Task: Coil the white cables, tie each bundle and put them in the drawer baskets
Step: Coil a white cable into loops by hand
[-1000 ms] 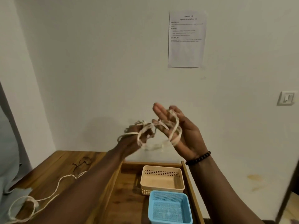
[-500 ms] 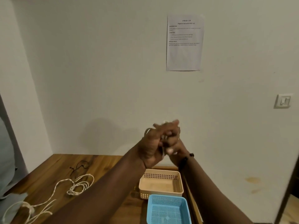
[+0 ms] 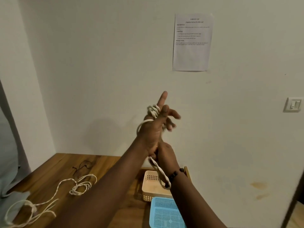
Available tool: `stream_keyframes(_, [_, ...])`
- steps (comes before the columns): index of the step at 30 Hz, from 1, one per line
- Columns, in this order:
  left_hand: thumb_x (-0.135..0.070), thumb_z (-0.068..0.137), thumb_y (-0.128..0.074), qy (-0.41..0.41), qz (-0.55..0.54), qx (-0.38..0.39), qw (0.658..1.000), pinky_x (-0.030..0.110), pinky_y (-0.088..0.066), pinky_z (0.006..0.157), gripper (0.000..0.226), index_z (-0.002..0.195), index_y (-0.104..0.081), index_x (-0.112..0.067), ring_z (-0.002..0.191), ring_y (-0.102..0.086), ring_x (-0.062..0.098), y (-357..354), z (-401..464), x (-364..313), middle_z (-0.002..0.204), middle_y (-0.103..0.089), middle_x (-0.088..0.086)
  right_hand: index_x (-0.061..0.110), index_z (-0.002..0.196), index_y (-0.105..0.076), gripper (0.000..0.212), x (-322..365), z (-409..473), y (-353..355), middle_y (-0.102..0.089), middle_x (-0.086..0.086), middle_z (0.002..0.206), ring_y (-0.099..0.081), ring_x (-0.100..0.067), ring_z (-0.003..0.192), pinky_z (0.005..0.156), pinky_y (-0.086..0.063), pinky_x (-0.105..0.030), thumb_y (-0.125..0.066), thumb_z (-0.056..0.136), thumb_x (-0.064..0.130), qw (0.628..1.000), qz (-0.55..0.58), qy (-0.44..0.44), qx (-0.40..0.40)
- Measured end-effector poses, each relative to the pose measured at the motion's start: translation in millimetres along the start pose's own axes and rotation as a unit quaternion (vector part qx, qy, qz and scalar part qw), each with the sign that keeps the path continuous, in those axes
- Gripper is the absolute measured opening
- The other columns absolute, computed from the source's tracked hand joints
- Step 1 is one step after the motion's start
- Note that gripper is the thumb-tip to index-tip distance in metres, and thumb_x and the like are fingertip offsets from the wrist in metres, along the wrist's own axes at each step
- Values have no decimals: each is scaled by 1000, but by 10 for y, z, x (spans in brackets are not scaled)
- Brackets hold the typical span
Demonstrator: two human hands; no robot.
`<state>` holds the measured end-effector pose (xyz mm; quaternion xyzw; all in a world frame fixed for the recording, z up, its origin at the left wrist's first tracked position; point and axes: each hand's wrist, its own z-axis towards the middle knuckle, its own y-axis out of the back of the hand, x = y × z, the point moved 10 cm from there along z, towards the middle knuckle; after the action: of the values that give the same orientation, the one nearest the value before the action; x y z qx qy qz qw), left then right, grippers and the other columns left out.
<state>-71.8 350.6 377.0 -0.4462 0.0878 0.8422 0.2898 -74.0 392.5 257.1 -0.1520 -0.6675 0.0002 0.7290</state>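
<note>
My left hand (image 3: 152, 130) is raised in front of the wall, index finger pointing up. A white cable (image 3: 153, 111) is wound around its fingers, and one turn crosses the back of the hand. Just below it, my right hand (image 3: 165, 153), a black bead bracelet on its wrist, pinches the same cable. A twisted loop (image 3: 160, 174) of it hangs down over the beige basket (image 3: 148, 190). The blue basket (image 3: 166, 216) stands in front of the beige one in the open drawer (image 3: 186, 170). More white cable (image 3: 79, 186) lies loose on the wooden table (image 3: 54, 171).
A second tangle of white cable (image 3: 31, 209) lies at the table's near left corner beside grey cloth (image 3: 9, 170). A thin black cord (image 3: 82, 165) lies further back. On the wall hang a printed sheet (image 3: 191, 41) and a light switch (image 3: 293, 104).
The hands came together, then my left hand rose with the cable wound on its fingers. My right hand dropped below it, pulling a twisted loop down.
</note>
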Motion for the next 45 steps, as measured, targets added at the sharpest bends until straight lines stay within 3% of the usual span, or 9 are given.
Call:
stream_keyframes(6, [-38,97,-51,0,380,-112,918,38,-57,77,22,94,-68,-24,63,-68,7,810,-34,177,66,-71,-1,4,95,-56,12,216,-118,-14,-58,-4,60,-50,-6,37,37,-41,-15,-45,92,7,947,259,-120,150])
stream_keyframes(9, [-41,99,-46,114,356,-71,925,27,-57,61,32,79,-59,-19,46,-64,13,822,-170,478,51,-67,3,-9,115,-54,29,482,-86,19,-72,-21,95,-74,-21,78,64,-61,-27,-43,93,6,931,315,-84,163])
stream_keyframes(12, [-35,100,-46,148,329,-50,931,27,-47,48,29,83,-60,-16,46,-56,15,705,-243,662,60,-65,6,-15,134,-38,44,653,-91,-59,-53,-31,133,-58,-34,122,99,-50,-41,-35,98,12,912,348,-68,205])
stream_keyframes(17, [-55,91,-49,129,377,-14,917,33,-58,68,30,94,-59,-26,74,-65,17,707,-184,700,83,-68,3,-9,118,-47,28,1014,-23,92,-52,-33,134,-53,-37,127,108,-38,-48,-34,99,8,898,385,24,212])
stream_keyframes(24, [-28,95,-59,78,265,-55,960,21,-47,59,15,106,-68,-31,66,-53,7,846,-121,565,72,-61,-6,-3,127,-50,41,736,156,589,-74,-14,97,-70,-16,70,62,-53,-27,-43,102,29,1000,6,21,19])
stream_keyframes(30, [-45,85,-67,97,271,-121,950,27,-48,61,18,97,-63,-32,69,-62,13,827,-88,562,79,-65,-6,22,121,-58,47,422,160,270,-62,0,125,-55,-21,116,99,-45,-46,-60,86,54,847,-518,118,20])
stream_keyframes(37, [-57,96,-38,170,298,-82,936,30,-50,67,46,88,-57,-16,63,-56,10,700,-97,695,69,-59,-5,14,100,-68,24,619,203,280,-75,2,78,-70,-7,70,71,-55,-25,-59,94,35,881,-432,192,-31])
stream_keyframes(40, [-61,94,-37,200,301,-104,926,29,-47,65,49,97,-57,-16,65,-58,12,755,-104,705,72,-57,-5,23,129,-60,33,630,155,296,-75,3,104,-70,-4,95,85,-52,-19,-57,97,28,930,-298,217,12])
stream_keyframes(45, [-55,95,-44,208,225,-43,951,30,-48,56,43,77,-53,-18,45,-43,10,550,-135,729,56,-46,0,33,134,-55,49,745,113,258,-65,11,126,-64,-13,104,92,-53,-31,-44,97,3,889,-336,311,16])
